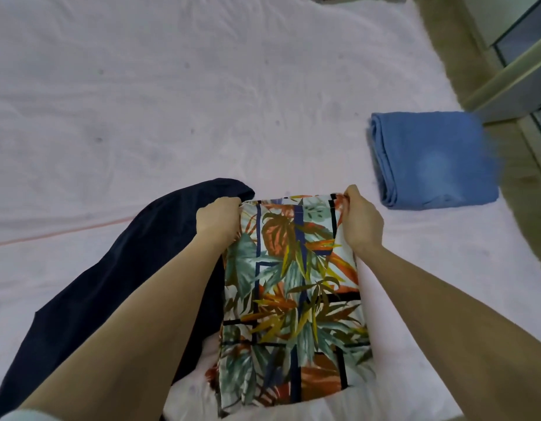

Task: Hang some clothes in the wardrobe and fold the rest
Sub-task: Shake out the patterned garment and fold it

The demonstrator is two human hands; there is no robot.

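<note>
Bare forearms; pale sleeve edge [23,416] at left.

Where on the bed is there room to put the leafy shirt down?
The pale sheet is bare beyond both hands, left of the folded blue towel and past the dark navy garment. It is crowded near the person, where the leaf-print cloth, held by the left hand and right hand, lies against the navy one.

A single wide-angle head camera looks forward and steeply down onto the bed [172,86], close enough that both forearms run in from the bottom edge of the picture. The bed fills most of the view; its right edge slants down the right side, with floor [439,31] beyond it.
</note>
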